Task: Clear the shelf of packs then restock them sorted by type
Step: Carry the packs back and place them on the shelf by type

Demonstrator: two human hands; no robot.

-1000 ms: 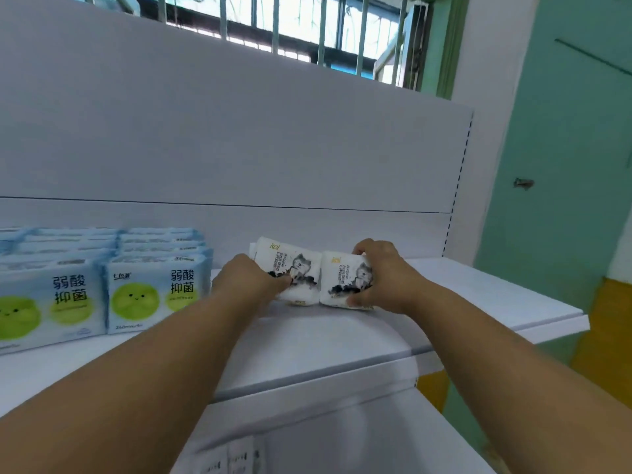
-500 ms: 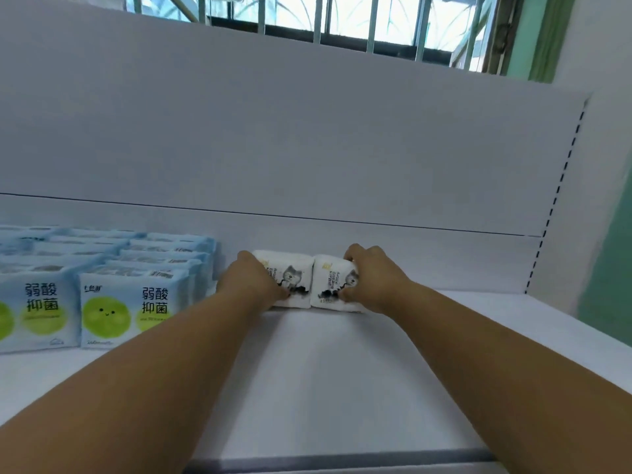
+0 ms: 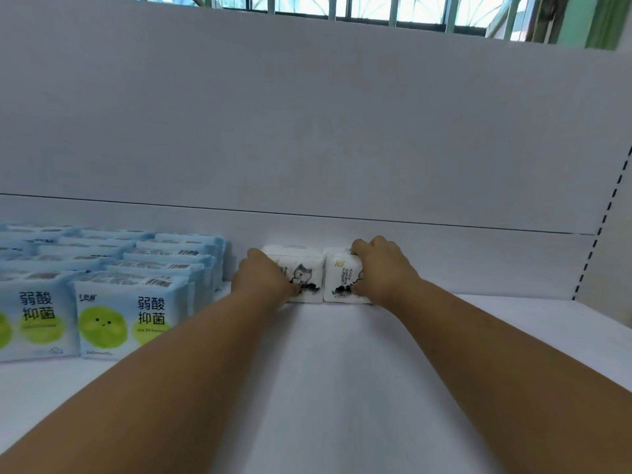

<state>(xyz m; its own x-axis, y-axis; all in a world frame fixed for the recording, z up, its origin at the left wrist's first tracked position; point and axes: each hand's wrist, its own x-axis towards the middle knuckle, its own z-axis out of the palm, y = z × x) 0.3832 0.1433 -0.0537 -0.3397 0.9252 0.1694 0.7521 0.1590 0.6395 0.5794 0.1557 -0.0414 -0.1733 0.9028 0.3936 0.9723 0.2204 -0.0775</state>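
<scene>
Two white packs with a grey cat print stand side by side against the back panel of the white shelf (image 3: 342,388). My left hand (image 3: 261,282) grips the left cat pack (image 3: 304,275) from its left side. My right hand (image 3: 379,268) grips the right cat pack (image 3: 338,275), fingers curled over its top and right end. Rows of light-blue packs with a green smiling circle (image 3: 119,319) fill the shelf's left part, several deep.
A white back panel (image 3: 307,131) rises behind the shelf, with a slotted upright (image 3: 602,227) at the right. Window bars (image 3: 359,8) show above the panel. Bare shelf surface lies in front of and to the right of the cat packs.
Both hands have pushed the two cat packs back along the shelf to the back panel. The camera has moved closer and turned left.
</scene>
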